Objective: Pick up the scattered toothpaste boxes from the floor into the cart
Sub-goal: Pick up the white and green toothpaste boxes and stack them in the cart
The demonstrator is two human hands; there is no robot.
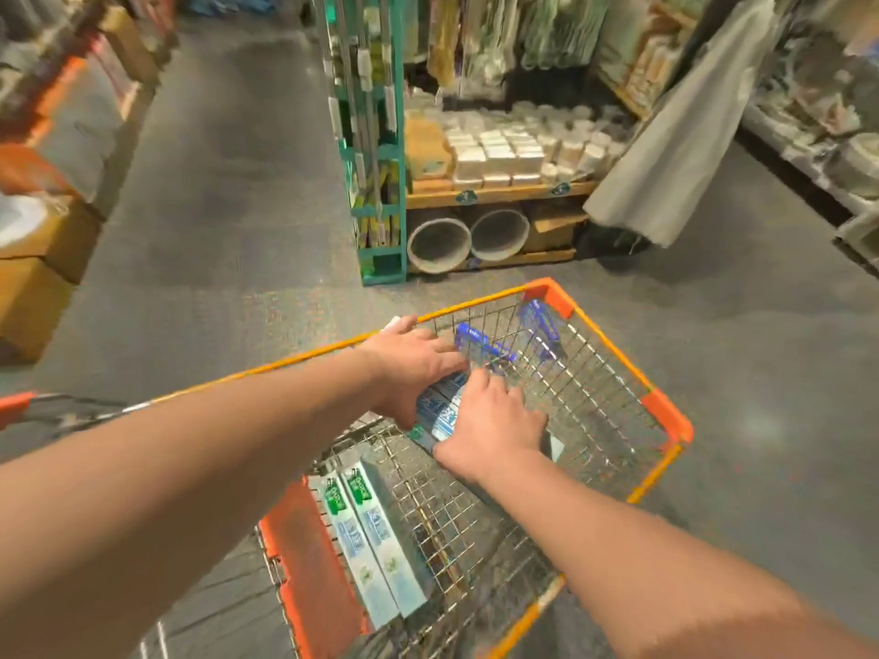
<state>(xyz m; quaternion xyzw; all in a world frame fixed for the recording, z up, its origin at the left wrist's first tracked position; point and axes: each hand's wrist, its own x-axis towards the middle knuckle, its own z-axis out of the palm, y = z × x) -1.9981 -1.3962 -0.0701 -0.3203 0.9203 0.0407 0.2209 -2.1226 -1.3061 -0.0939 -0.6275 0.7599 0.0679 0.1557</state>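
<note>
Lining the far left edge are brown cardboard cartons (43, 278), and just below them pokes the orange end of the cart handle (16, 404). Grey shop floor (238, 183) runs up the aisle beyond.

Both bare forearms reach forward over the wire shopping cart (666, 413), which has an orange rim and corner guards. In its near fold-out seat section, against the orange flap, two green-and-white toothpaste boxes (376, 525) lie flat side by side, lengthwise.

Further back stands a teal metal rack (380, 183) hung with long-handled goods.

The left hand (414, 368) sits over the cart's left rim, fingers wrapped over the far end of a blue-and-white toothpaste box (440, 406). That box is held above the main basket, tilted, its near end lower. Whether it is a single box or several together is not clear through the blur. The right hand (490, 425) grips the same box from the right, fingers curled across its top.

Just past the hands, two dark blue boxes (480, 347) lie inside the basket, one near the middle and one toward the far corner.

Behind the cart, a wooden display stand (499, 190) carries white packs, with two round tubs (468, 237) on their sides beneath. A grey cloth (675, 135) hangs at the right.
</note>
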